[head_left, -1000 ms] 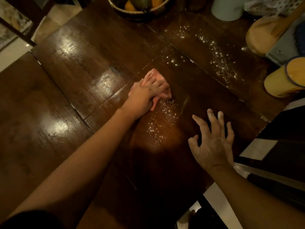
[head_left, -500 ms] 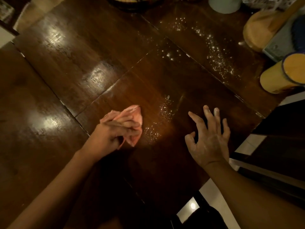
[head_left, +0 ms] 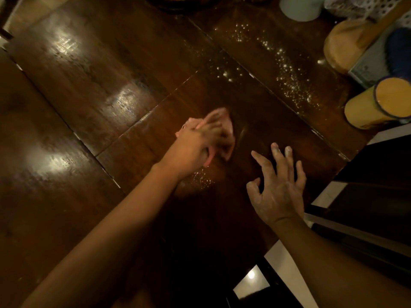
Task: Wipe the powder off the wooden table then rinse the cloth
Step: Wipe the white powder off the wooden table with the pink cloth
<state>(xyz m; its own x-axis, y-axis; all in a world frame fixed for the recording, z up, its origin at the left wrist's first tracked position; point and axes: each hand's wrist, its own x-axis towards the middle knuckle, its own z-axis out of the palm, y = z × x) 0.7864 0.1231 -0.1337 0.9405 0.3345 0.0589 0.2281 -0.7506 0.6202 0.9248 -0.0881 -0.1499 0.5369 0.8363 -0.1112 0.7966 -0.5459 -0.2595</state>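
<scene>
The hands are both over the table (head_left: 93, 90). The left hand (head_left: 195, 150) grips the pink cloth (head_left: 224, 130) tight and has swept back up to the middle, blurry from moving fast. Most of the near powder is gone now; only a small patch (head_left: 202, 177) stays by the wrist. The right hand (head_left: 278, 190) stays flat with fingers spread wide, holding nothing. A long trail of powder (head_left: 289, 78) far up, well apart from the cloth, still needs wiping.

Light: dim, warm, from overhead.
Glare: bright patches on the table (head_left: 124, 101) at left.
Blur: left hand (head_left: 195, 147) and cloth (head_left: 224, 121) were motion-smeared.
Edges: wide-angle bending, dark corners.
</scene>
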